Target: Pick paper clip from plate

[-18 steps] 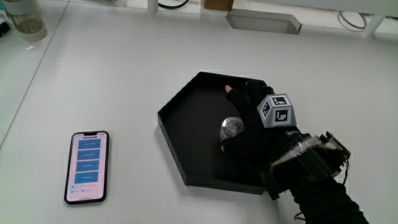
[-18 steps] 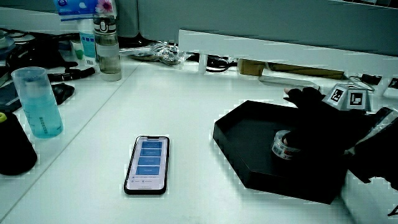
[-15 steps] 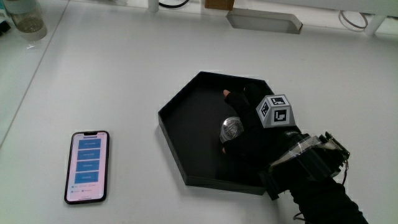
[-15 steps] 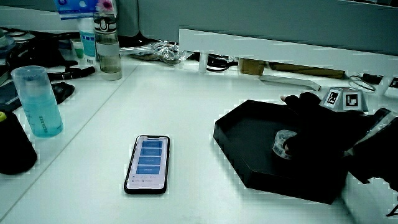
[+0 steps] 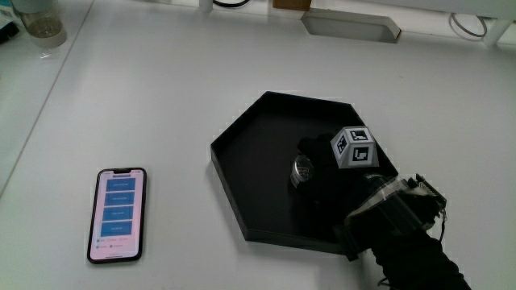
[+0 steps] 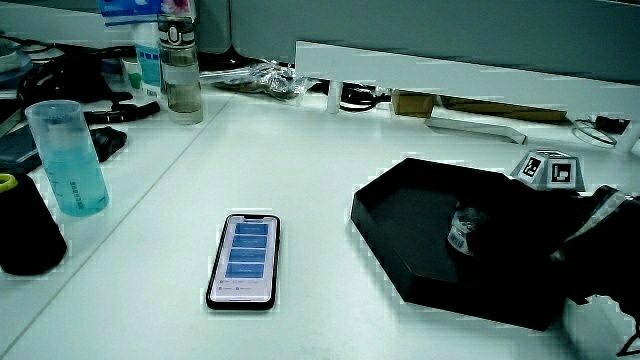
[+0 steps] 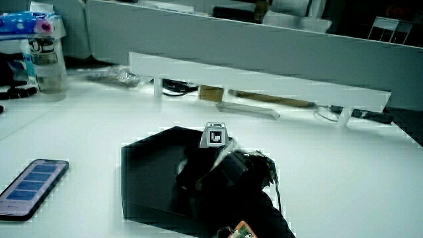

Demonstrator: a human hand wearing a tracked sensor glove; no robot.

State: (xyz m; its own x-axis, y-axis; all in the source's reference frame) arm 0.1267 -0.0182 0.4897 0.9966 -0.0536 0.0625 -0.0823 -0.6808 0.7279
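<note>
Since earlier, the black-gloved hand (image 5: 322, 173) has curled its fingers (image 5: 305, 153) around a small shiny metallic object (image 5: 303, 168) inside the black hexagonal plate (image 5: 242, 149).

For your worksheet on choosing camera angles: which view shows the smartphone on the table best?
The main view: the smartphone lies whole, seen from above, beside the black tray. In both side views it appears foreshortened, and in a side view cut off.

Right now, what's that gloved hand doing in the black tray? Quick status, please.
Hand inside the black hexagonal tray, fingers curled on a small silvery object. Can't confirm it is a paper clip. Phone lies apart on the table, nothing in the way.
</note>
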